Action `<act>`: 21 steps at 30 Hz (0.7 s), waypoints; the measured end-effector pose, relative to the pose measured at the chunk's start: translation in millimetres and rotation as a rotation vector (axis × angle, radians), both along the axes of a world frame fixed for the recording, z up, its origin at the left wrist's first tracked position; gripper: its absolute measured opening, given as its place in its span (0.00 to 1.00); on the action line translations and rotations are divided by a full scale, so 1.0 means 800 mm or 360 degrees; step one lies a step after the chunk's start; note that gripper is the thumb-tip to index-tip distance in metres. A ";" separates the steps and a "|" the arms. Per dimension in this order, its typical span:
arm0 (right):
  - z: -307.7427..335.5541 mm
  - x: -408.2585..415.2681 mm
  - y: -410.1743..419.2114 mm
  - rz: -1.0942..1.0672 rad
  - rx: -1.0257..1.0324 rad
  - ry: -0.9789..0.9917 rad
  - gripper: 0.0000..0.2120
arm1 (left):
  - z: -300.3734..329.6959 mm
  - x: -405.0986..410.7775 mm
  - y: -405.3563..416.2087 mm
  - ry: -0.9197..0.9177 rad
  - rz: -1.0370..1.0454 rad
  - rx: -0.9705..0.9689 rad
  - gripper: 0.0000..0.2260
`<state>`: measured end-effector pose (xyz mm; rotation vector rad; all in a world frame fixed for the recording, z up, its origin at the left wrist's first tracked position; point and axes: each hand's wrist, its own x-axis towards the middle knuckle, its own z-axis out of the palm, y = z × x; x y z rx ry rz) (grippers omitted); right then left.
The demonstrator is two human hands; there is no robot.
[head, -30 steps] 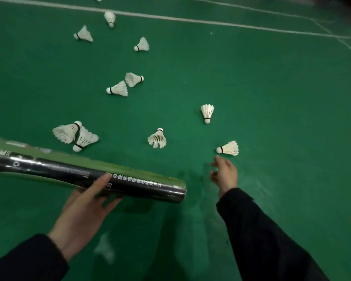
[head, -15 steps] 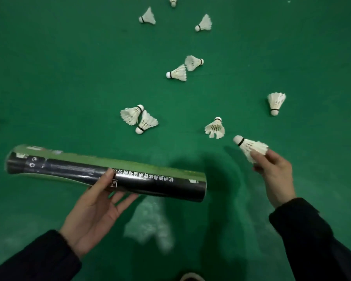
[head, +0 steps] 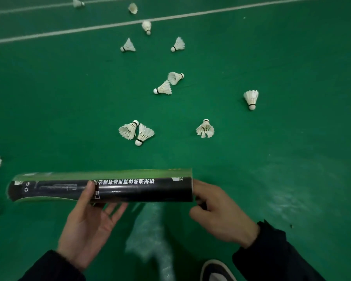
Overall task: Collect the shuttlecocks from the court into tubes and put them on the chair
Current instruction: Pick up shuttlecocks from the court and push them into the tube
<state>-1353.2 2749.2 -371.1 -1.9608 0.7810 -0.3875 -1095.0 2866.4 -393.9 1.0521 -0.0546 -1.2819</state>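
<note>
Tube [head: 101, 187] is held level over the court floor [head: 292, 78] by the left hand [head: 89, 222], thumb wrapped on it. The shuttlecock picked up half a second ago is gone from view, right hand [head: 221, 211] fingers curled at the tube mouth, so probably loaded. Plenty of shuttlecocks [head: 205, 129] left.

The left hand [head: 89, 218] grips a black-and-green tube [head: 101, 186] held level above the green court [head: 292, 138]. The right hand [head: 219, 211] is at the tube's right end, fingers curled. Shuttlecocks [head: 205, 129] lie scattered beyond the tube.
</note>
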 end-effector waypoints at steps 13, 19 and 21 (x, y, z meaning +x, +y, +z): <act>0.011 0.027 0.016 -0.0207 0.0673 -0.0269 0.11 | -0.003 -0.008 0.008 0.0126 0.0037 -0.0003 0.13; -0.001 0.037 0.027 -0.0638 0.1124 -0.0479 0.07 | -0.009 -0.007 0.003 0.0024 -0.0012 -0.0031 0.18; -0.001 0.037 0.028 -0.0744 0.1115 -0.0479 0.06 | -0.012 -0.008 0.002 0.0022 -0.0024 -0.0021 0.18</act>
